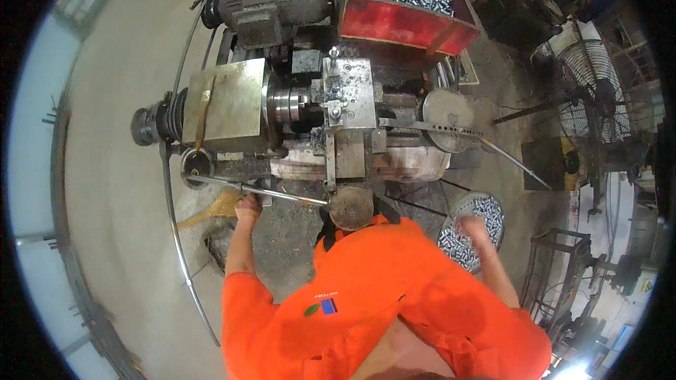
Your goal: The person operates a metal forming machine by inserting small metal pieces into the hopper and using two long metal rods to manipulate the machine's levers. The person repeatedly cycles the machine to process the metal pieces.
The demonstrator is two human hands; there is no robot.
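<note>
My left hand (248,207) is closed just below a long metal lever rod (282,195), beside a small pale block at the machine's front. What its fingers hold, if anything, is hidden. My right hand (473,226) is over a round tub (445,241) heaped with small shiny metal parts (487,210). Its fingers look curled, but blur hides what is in them. Ahead of me stands a lathe-like machine, with a chuck (284,105) on its headstock (229,107) and a tool block (350,91) on its slide.
A red bin (401,24) full of similar metal parts stands behind the machine, next to an electric motor (271,0). A second lever rod (510,158) reaches out to the right. A caged fan (595,91) and a metal frame stand (560,253) are at the right.
</note>
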